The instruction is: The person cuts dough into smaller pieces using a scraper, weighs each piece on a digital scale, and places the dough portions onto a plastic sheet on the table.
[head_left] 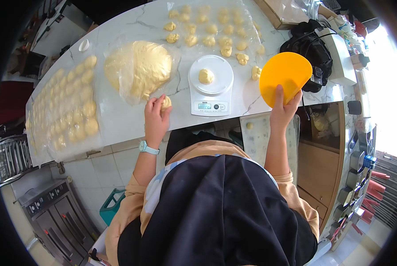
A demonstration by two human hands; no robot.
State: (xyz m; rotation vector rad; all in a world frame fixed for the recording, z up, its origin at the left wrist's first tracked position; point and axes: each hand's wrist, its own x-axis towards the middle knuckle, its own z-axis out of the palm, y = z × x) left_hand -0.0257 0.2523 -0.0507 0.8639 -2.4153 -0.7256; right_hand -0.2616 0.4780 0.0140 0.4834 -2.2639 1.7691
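Note:
My left hand (154, 112) has its fingers closed around a small piece of dough (166, 103) at the table's front edge. Just beyond it lies a large mound of yellow dough (148, 63), partly under clear plastic. My right hand (283, 105) grips an orange dough scraper (286, 71), raised at the right of the table. Between the hands stands a white kitchen scale (211, 98); its display is lit but too small to read surely. One dough ball (206, 76) rests on the scale's plate.
Rows of dough balls (76, 99) lie under plastic at the left. More dough portions (208, 41) sit at the back, some under film. A black bag (308, 42) and a white box (340, 55) are at the right. An oven (61, 217) stands lower left.

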